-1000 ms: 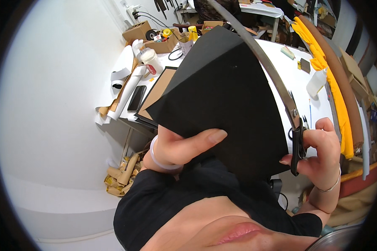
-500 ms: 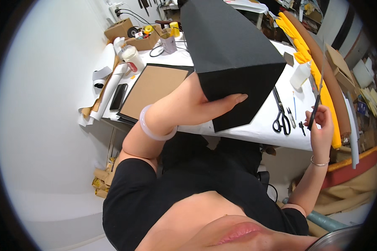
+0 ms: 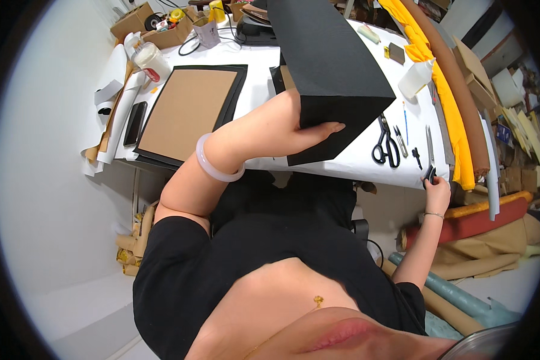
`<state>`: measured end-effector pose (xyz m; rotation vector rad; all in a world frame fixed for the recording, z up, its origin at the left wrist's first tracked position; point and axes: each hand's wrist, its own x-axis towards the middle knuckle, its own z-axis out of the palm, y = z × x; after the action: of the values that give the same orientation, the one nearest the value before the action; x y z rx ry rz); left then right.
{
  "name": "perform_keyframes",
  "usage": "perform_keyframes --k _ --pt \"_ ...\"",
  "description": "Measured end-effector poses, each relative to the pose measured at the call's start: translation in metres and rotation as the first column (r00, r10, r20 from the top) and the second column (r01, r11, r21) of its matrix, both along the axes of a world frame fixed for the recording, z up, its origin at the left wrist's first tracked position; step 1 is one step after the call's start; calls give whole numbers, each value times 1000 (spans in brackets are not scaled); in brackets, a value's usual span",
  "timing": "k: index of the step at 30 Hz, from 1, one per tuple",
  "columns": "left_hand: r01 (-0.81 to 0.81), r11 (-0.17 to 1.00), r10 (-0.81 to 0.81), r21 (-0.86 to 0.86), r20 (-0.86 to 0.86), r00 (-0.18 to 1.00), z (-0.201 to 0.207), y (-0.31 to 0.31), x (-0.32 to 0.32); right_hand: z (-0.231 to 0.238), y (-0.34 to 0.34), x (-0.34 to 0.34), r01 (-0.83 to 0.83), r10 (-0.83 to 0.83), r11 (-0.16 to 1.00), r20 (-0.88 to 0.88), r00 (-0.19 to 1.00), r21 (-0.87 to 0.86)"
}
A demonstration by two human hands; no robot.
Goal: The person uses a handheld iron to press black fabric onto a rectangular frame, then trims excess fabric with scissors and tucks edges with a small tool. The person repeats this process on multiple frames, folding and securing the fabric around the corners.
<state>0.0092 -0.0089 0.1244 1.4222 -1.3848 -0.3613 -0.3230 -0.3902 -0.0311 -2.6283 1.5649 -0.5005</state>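
Note:
My left hand grips the near end of a large black box-shaped piece, its thumb lying along the end face and its other fingers hidden behind. The piece is held up over the white-covered table. At the table's front right edge, my right hand has its fingers closed on the black handles of a pair of scissors. Their blades point away from me and lie low over the tabletop. Left of them are a small black tool, a pen-like tool, a thin blue stick and large black-handled shears.
Brown board lies on black sheets at the left, beside a phone and a white jar. A white bottle stands at the right. Yellow fabric and a brown roll run along the right side.
My right hand has lowered the scissors from upright to the tabletop. The black piece stays in my left hand, slightly shifted, and the whole view has moved.

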Motion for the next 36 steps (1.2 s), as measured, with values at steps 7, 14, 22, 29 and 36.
perform_keyframes --k 7,14,22,29,36 --pt "-20 999 20 48 -5 1000 -23 0 -13 -6 -21 27 51 -41 987 -66 997 150" --pt "-130 986 150 -107 206 967 -57 -16 -42 9 -30 40 127 -193 814 57 980 566" --pt "155 986 -154 60 -21 988 -39 0 -35 60 152 106 -612 370 791 794 482 4" --pt "13 994 -91 -111 -734 673 -89 20 84 4 244 146 -580 638 688 745 197 -436" --pt "-339 940 280 -40 -476 833 -129 -67 228 -4 283 171 -730 631 610 747 209 -310"
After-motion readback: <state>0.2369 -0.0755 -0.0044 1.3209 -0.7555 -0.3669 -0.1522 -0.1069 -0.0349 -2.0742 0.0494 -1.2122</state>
